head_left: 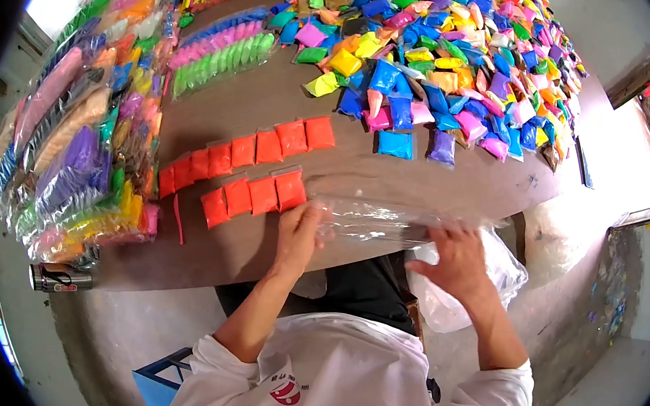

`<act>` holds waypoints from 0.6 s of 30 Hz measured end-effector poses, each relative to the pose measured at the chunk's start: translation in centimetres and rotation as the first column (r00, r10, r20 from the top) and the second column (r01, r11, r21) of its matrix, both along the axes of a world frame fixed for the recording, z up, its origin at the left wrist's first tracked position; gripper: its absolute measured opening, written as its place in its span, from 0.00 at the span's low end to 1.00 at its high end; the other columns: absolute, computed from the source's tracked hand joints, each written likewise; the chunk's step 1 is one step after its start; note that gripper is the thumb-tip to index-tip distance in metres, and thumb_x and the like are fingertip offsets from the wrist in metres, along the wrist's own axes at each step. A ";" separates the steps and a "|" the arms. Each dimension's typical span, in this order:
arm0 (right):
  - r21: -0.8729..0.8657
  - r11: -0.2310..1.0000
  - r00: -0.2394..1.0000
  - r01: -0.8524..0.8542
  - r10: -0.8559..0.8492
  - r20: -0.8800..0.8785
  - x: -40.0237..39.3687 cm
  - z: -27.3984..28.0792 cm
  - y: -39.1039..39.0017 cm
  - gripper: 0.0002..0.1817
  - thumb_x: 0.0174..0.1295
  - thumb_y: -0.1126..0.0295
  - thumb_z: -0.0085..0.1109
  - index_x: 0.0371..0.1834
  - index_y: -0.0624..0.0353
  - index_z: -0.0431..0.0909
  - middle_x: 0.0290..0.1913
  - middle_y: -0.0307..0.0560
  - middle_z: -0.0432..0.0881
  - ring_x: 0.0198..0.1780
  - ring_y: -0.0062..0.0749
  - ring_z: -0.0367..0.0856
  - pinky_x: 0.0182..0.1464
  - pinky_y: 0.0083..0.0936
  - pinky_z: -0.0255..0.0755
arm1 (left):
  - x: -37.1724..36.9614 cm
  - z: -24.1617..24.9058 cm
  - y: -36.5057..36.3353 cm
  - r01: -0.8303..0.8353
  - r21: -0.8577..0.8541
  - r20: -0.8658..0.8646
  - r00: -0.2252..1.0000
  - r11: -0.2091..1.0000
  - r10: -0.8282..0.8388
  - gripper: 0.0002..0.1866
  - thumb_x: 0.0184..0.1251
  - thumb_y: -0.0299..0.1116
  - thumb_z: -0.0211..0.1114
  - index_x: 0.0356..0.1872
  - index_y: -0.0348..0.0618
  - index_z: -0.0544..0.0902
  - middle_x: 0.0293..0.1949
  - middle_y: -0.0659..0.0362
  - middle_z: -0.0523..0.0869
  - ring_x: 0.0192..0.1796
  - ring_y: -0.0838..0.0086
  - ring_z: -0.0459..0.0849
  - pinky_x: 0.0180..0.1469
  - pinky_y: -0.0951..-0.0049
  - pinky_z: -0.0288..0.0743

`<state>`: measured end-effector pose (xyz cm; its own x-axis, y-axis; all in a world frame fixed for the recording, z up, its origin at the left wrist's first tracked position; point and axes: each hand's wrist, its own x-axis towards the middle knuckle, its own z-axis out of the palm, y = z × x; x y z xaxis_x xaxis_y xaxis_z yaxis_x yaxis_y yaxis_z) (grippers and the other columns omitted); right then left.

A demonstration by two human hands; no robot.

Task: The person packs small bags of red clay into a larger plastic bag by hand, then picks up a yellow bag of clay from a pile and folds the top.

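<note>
Plastic bag (378,217) spans the frame's centre, long axis left to right; left hand (298,238), nearer the red packets (263,194), meets one end, grip unclear; right hand (460,261), thumb wide, the other.

White cloth shirt (359,378): small dark lettering (282,378) beside a round red emblem (285,393) on the chest, too small to read.
Silver-and-black metal flask (44,278): red mark (65,287) on its side, wording illegible.
</note>
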<state>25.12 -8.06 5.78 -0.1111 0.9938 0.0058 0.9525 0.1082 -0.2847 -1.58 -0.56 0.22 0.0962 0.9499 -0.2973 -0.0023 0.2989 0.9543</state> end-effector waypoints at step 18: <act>0.186 0.941 0.787 -0.283 0.339 -0.515 -11.3 -5.2 4.1 0.28 0.53 0.79 0.63 0.61 0.58 0.75 0.53 0.56 0.83 0.50 0.56 0.83 0.50 0.43 0.80 | -0.5 -0.5 -0.3 0.076 0.283 -0.208 0.978 0.956 -0.016 0.15 0.76 0.39 0.60 0.40 0.34 0.83 0.29 0.62 0.80 0.31 0.81 0.75 0.32 0.77 0.69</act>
<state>13.80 -3.93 0.62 -0.3658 0.8974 0.2468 0.5636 0.4246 -0.7085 -2.11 -0.85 -0.28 0.1084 0.9937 -0.0293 0.2060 0.0063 0.9785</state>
